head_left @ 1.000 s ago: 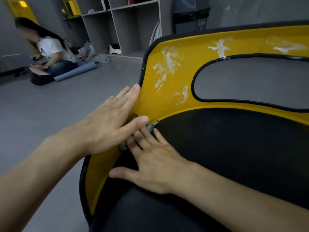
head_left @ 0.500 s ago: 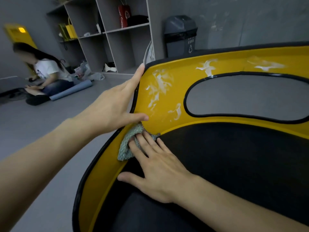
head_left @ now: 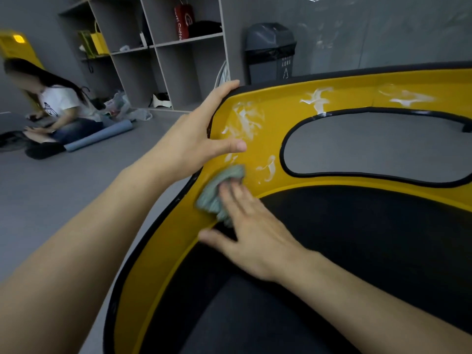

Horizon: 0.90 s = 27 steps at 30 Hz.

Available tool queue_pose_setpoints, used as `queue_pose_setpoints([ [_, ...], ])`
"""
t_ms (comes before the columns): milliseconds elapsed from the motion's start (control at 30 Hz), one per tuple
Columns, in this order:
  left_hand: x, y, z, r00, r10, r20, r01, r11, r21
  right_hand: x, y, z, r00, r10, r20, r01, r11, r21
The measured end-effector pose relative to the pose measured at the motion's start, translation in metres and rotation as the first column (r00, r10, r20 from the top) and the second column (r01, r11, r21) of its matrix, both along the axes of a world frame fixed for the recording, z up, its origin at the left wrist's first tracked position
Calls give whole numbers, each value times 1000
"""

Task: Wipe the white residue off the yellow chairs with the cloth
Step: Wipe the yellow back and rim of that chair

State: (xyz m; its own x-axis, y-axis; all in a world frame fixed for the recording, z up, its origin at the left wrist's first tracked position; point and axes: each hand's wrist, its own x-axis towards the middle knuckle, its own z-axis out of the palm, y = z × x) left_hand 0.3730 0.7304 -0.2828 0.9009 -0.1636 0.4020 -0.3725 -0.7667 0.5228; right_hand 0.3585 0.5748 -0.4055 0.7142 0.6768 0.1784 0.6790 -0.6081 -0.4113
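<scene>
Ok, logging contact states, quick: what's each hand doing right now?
Left hand: grips the edge of the yellow chair.
Right hand: open, flat fingers pressing the cloth.

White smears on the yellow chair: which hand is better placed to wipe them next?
Right, probably. The right hand presses the cloth flat on the yellow chair just below the white smears, while the left hand grips the chair's edge and holds no cloth.
</scene>
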Motion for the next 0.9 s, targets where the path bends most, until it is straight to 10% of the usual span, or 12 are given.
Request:
queue_pose_setpoints([
  [267, -64, 32, -37, 962, 66, -265, -48, 996, 77, 10, -2, -3, 999, -48, -12, 48, 998, 28],
  [533, -65, 32, -34, 946, 166, -279, -97, 964, 247, 27, -7, 6, 948, -22, 318, 33, 999, -30],
  [633, -63, 31, -34, 946, 172, -275, -96, 958, 269, 27, 5, 12, 963, -144, 229, 125, 987, 96],
  [800, -62, 28, -32, 949, 162, -270, -82, 955, 284, 17, -3, -10, 852, 191, 487, -101, 973, -205],
  [900, -64, 25, -31, 944, 172, -283, -88, 954, 285, 31, -10, 7, 826, 103, 554, -18, 987, -157],
])
